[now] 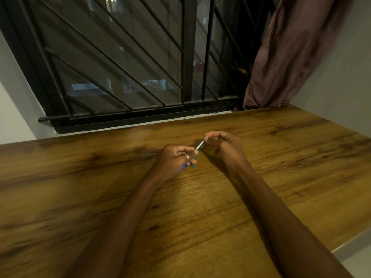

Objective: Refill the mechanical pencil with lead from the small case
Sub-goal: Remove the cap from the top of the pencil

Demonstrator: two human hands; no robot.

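My left hand (pixel 176 158), with a ring on one finger, grips the blue mechanical pencil (pixel 199 146) above the wooden table (pixel 200 207). The pencil's silver upper end points up and right, and its thin blue tip sticks out below the hand. A small teal piece (pixel 194 163), which may be the lead case, shows under the left fingers. My right hand (pixel 223 144) is pinched at the pencil's top end. What the right fingertips hold is too small to tell.
A black barred window (pixel 120 67) runs along the table's far edge. A brown curtain (pixel 285 57) hangs at the back right, touching the tabletop. The table's right edge (pixel 349 245) meets a grey wall.
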